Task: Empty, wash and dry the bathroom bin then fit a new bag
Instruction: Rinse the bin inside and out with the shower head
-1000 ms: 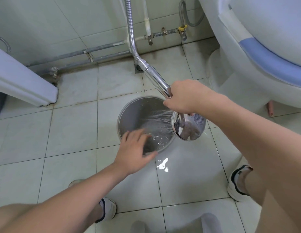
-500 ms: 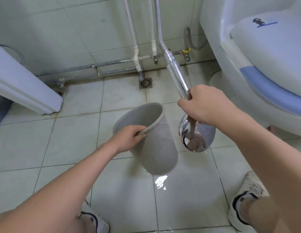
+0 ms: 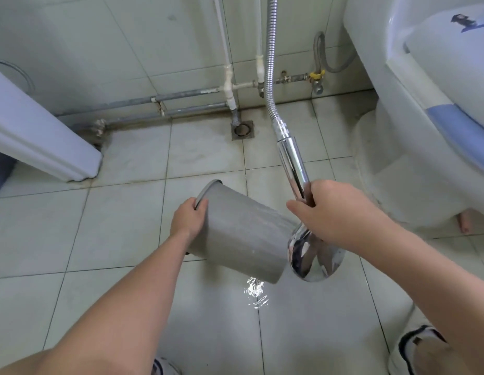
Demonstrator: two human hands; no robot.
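The grey bathroom bin [image 3: 243, 236] is tipped far over, its open mouth facing away toward the wall and its base pointing back at me. My left hand [image 3: 188, 219] grips its rim at the left side. My right hand [image 3: 334, 212] holds the chrome handle of the shower head [image 3: 311, 255], whose round face hangs just right of the bin's base. A metal hose [image 3: 269, 63] runs up from the handle to the wall. The bin's inside is hidden.
A floor drain [image 3: 243, 130] sits by the wall ahead of the bin. The white toilet [image 3: 424, 131] fills the right side. A white cabinet edge [image 3: 43, 147] juts in at left. Pipes [image 3: 143, 100] run along the wall base. The floor tiles [image 3: 255, 292] are wet below the bin.
The bin stood upright under the spray; my left hand took its rim and has tipped it steadily further away. The shower head has swung to the bin's right side.
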